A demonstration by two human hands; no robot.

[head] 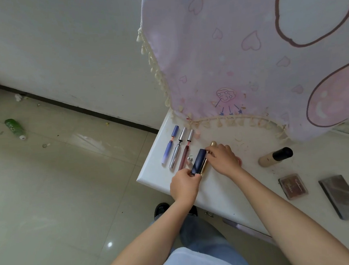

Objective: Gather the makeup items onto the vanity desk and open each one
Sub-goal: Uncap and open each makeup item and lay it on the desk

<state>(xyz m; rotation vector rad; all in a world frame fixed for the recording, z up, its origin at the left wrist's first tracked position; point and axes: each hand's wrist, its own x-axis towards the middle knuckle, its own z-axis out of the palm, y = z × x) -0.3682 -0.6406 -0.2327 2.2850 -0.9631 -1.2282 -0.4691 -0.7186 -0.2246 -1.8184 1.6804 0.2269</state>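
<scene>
Left hand (184, 186), right hand (223, 159), fingers (212, 150) clamped on navy case (199, 161); opened tubes (175, 155) beside

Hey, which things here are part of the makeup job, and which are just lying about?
Job: dark blue case in left hand and right hand; purple tube; silver tube; dark red tube; foundation bottle; blush compact; grey palette.
Lying about: green bottle and crumpled paper on the floor; pink cloth.

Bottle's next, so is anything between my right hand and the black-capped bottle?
Only a small pink thing right beside the right hand; nothing else shows on the desk before the bottle. That hand grips the case.
</scene>
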